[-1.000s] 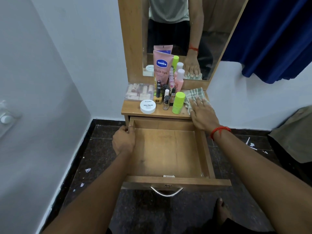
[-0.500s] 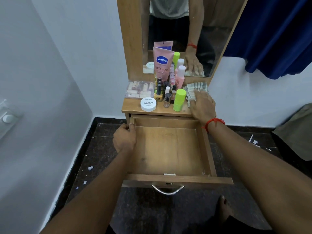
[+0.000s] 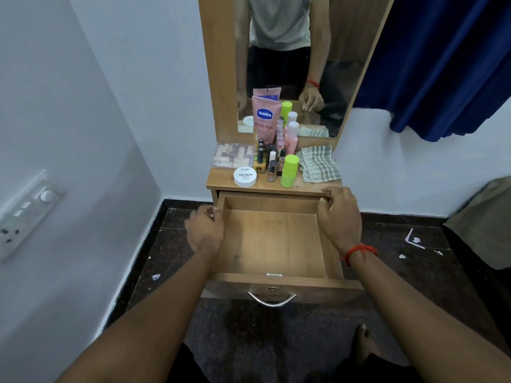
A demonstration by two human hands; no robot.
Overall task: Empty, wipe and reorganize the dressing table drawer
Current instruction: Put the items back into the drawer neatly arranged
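Pulled out below the tabletop (image 3: 307,187), the empty wooden drawer (image 3: 276,239) looks stiff and light, best taken by its side walls, which the left grip (image 3: 206,230) and right grip (image 3: 341,217) each clasp.

The wooden drawer (image 3: 273,239) stood pulled out and empty, with a curved metal handle (image 3: 272,299) on its front. The striped cloth (image 3: 319,164) lay rumpled on the tabletop (image 3: 221,184), just right of the upright Vaseline tube (image 3: 265,117), green bottle (image 3: 289,171) and nail-polish tub (image 3: 245,176).
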